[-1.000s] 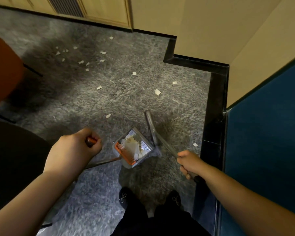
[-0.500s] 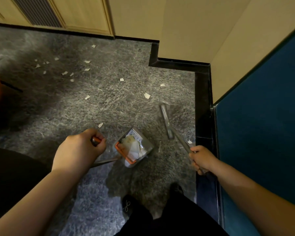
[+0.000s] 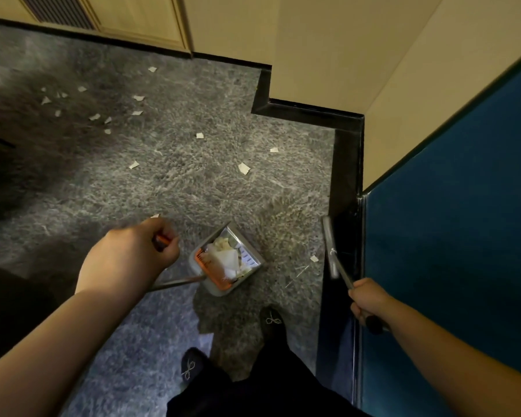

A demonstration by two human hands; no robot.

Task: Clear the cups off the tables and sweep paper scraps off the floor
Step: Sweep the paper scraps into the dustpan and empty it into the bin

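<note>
Your left hand [image 3: 130, 260] is curled tight round the orange-tipped handle [image 3: 162, 239] of the dustpan [image 3: 227, 260], whose metal shaft runs down under your wrist to the grey pan resting on the carpet [image 3: 193, 182] just ahead of your shoes [image 3: 271, 322]. The pan already holds a heap of white paper, bunched against its orange comb edge. Your right hand [image 3: 369, 302] grips the thin shaft of the broom [image 3: 330, 245], fingers wrapped round it, with the dark end of the shaft poking out below your fist. The broom's grey head lies close along the black skirting [image 3: 348, 164], beside the blue panel [image 3: 448, 236]. One paper scrap [image 3: 314, 258] sits on the carpet just left of the broom head, between it and the pan. A larger scrap [image 3: 244, 168] lies farther out, and a scatter of small scraps [image 3: 95, 116] lies well apart, up toward the pale wooden cabinet doors [image 3: 139, 19]. A further piece peeks out just above your left knuckles
</note>
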